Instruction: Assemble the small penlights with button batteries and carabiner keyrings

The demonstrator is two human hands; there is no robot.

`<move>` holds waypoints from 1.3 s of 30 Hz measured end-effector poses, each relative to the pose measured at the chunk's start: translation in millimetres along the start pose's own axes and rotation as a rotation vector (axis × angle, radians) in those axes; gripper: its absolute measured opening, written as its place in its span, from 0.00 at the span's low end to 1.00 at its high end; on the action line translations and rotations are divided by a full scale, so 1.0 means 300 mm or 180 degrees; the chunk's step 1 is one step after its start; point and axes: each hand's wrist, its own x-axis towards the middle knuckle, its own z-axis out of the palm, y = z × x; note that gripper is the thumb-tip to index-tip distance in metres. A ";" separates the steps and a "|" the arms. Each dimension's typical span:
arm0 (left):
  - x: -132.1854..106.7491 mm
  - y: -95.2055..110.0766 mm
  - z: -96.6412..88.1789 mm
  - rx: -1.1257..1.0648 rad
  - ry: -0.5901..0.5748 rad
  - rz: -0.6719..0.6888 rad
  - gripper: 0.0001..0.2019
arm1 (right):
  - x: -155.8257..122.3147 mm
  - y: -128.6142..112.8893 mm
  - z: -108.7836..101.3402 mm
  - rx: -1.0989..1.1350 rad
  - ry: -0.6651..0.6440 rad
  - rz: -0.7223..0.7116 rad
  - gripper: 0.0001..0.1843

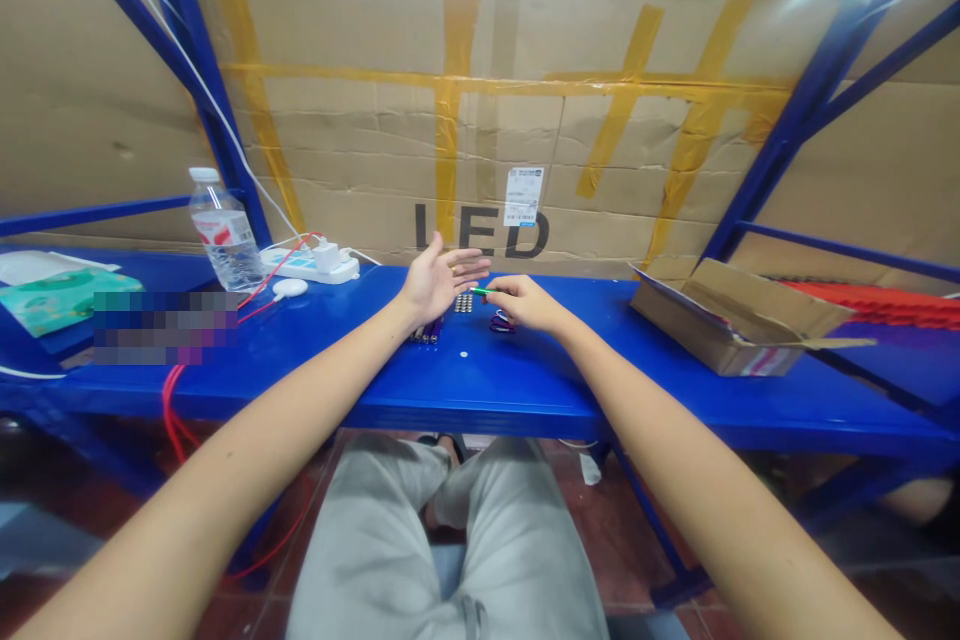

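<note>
My right hand (521, 302) pinches a small green cylinder (480, 291) between thumb and fingertips. Its lighter end points toward my left palm. My left hand (442, 280) is open, palm turned inward and fingers stretched out, with nothing in it. Below the left hand lies a row of dark purple tubes (429, 332) with shiny metal ends, partly covered by the hand. Several small round silver pieces (463, 304) sit grouped on the blue table (480, 385) between my hands. Beneath the right hand are purple loop-shaped pieces (501, 323), too small to make out fully.
At the left stand a water bottle (225, 235) and a white power strip (319, 262) with red and white cables. A green tissue pack (67, 298) lies farther left. On the right is an open cardboard box (739, 320). A large cardboard panel (360, 140) closes off the back.
</note>
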 end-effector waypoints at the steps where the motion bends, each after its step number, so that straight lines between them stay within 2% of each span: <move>1: 0.000 0.000 0.001 -0.0021 0.0000 -0.0015 0.38 | 0.001 0.003 0.000 0.0003 -0.0008 -0.0017 0.16; 21: -0.002 0.004 -0.002 0.0084 0.0014 -0.0047 0.38 | 0.001 0.003 -0.006 0.0044 -0.0099 0.0138 0.15; 39: -0.001 0.007 0.001 -0.0102 0.0083 -0.0081 0.37 | 0.003 0.008 -0.006 -0.0062 -0.0055 0.0111 0.17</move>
